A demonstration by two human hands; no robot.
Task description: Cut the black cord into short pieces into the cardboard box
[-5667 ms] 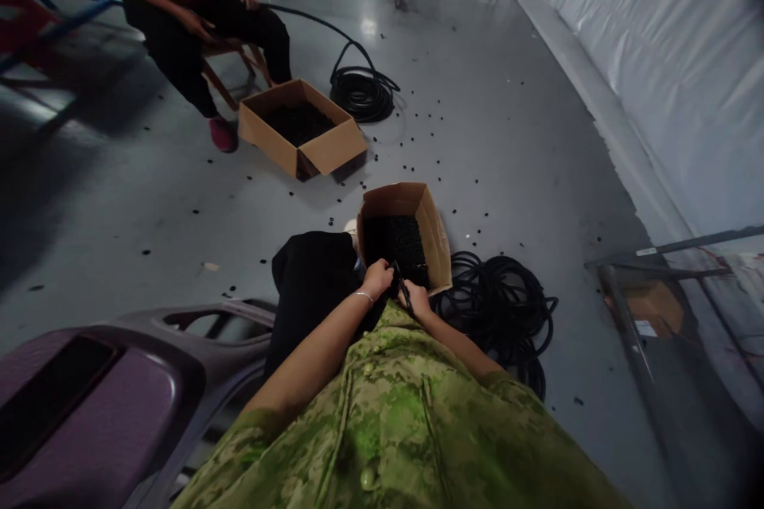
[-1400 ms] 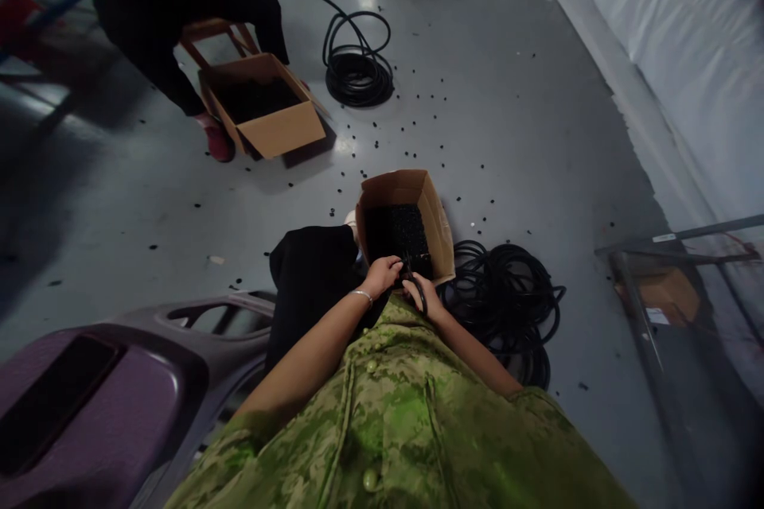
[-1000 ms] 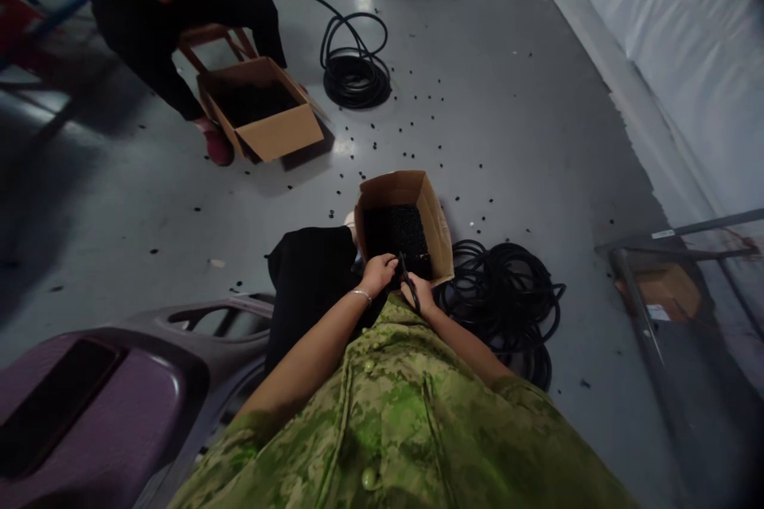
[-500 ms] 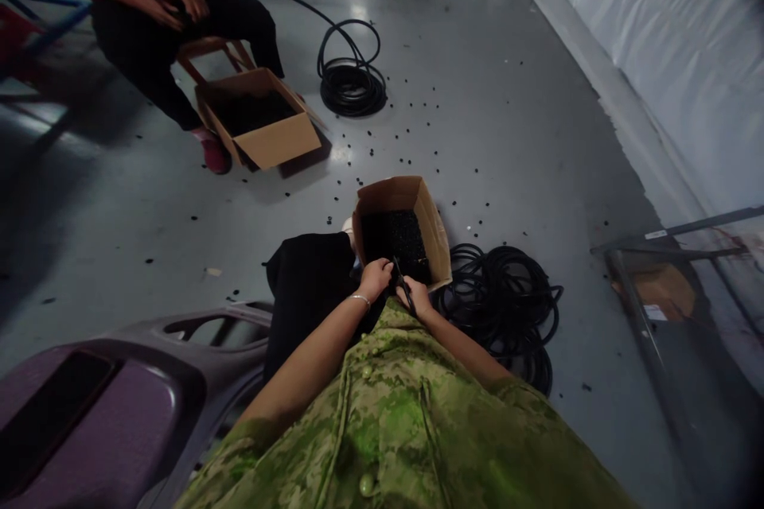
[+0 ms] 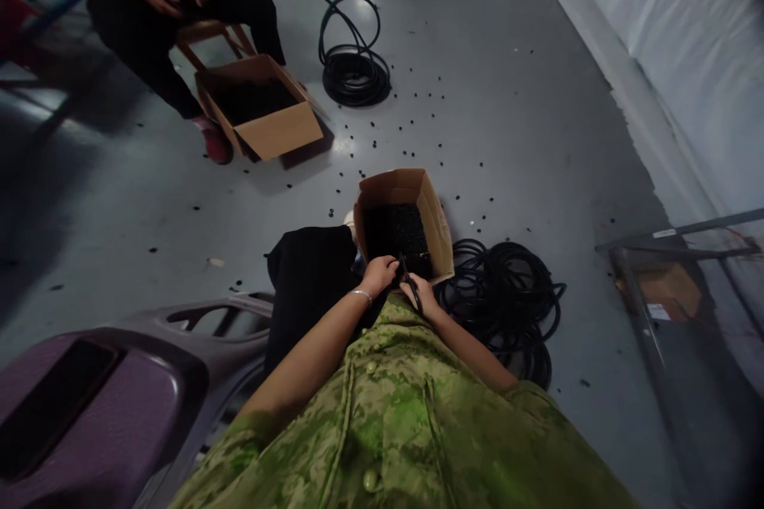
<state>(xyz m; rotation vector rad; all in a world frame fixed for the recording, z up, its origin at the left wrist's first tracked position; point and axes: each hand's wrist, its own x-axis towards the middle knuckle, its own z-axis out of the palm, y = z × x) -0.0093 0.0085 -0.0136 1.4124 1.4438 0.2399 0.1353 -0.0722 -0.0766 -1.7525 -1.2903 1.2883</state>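
My right hand (image 5: 423, 296) is closed around a pair of dark scissors (image 5: 411, 280), whose blades point forward over the near edge of a cardboard box (image 5: 440, 235). Close beside the blades, the fingers of my left hand (image 5: 378, 277) are pinched together. What they hold is too dark and small to make out. Many small black pieces (image 5: 406, 229) fill the lower part of the box. To the right of the box, loops of black hose (image 5: 507, 294) lie in a tangled heap on the floor.
A seated person (image 5: 173, 0) is at upper left behind another open box (image 5: 280, 135) of dark pieces. A coiled black hose (image 5: 356, 83) lies near them. Small black bits dot the floor. A purple stool (image 5: 137, 406) with a phone (image 5: 56, 406) stands left; a metal frame (image 5: 636, 286) stands right.
The scissors and my right hand have shifted slightly right, a little apart from my left hand. The view has tilted slightly. The seated person's hands have moved a little.
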